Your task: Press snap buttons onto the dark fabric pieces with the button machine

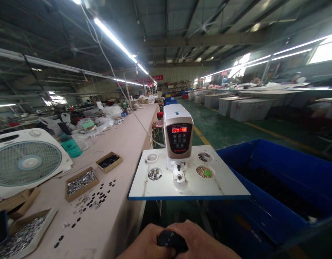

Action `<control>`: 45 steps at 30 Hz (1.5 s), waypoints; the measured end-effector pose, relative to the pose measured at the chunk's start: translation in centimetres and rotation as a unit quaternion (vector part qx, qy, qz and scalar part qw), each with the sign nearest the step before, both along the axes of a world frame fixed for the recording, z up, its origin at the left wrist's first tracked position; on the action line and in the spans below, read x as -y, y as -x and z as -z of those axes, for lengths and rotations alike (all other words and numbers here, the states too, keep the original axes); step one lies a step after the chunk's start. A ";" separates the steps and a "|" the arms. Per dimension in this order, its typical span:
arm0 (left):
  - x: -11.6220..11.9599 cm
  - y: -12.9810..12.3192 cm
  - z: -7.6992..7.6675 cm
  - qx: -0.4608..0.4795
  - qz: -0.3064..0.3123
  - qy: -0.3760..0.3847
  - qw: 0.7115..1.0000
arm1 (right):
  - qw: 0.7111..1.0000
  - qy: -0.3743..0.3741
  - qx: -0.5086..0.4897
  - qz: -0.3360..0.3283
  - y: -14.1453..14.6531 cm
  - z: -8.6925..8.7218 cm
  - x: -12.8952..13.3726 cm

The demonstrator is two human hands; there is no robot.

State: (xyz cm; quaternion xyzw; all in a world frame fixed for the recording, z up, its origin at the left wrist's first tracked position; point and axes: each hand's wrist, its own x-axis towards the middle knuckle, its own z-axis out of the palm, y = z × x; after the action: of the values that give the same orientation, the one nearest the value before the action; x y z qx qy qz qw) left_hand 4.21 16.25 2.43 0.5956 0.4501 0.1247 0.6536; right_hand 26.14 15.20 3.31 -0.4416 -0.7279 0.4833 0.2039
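Note:
At the bottom of the head view, my left hand (151, 242) and my right hand (194, 239) come together around a small, rounded black object (171, 239) with faint white marks. Its kind I cannot make out. Fingers of both hands are wrapped about it, and my palms hide its lower part. Beyond my hands stands a white and bronze snap-fastening machine (179, 133) with a red display, on a white table (155, 190) with a blue edge. Round cups in this tabletop hold small metal parts (155, 174) and brass-coloured pieces (203, 172).
A long bench (128, 140) runs along the left, with a box of silver fasteners (82, 181), a box of black pieces (109, 161), loose black discs (100, 196) and a box fan (28, 162). A deep blue bin (263, 201) stands at the right.

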 end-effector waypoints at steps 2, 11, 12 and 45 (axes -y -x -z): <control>-1.7 -1.1 -0.2 0.021 0.040 -0.023 0.999 | 0.998 0.054 0.004 0.010 -0.8 0.3 -0.3; -7.7 -4.1 -0.6 -0.001 0.091 -0.100 0.991 | 0.996 0.024 -0.016 0.081 -4.3 0.9 -3.7; -8.5 -4.3 -0.8 -0.005 0.100 -0.090 0.991 | 0.996 0.031 -0.025 0.077 -4.6 0.9 -4.2; -22.0 -9.2 0.8 -0.026 -0.016 -0.077 0.997 | 0.963 -0.112 0.125 0.211 -6.4 2.3 -19.2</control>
State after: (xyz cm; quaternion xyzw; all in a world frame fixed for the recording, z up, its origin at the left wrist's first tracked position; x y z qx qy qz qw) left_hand 13.45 38.22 1.58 0.6394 0.4658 0.1540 0.5919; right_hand 32.55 34.41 0.98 -0.6166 -0.6873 0.2858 0.2564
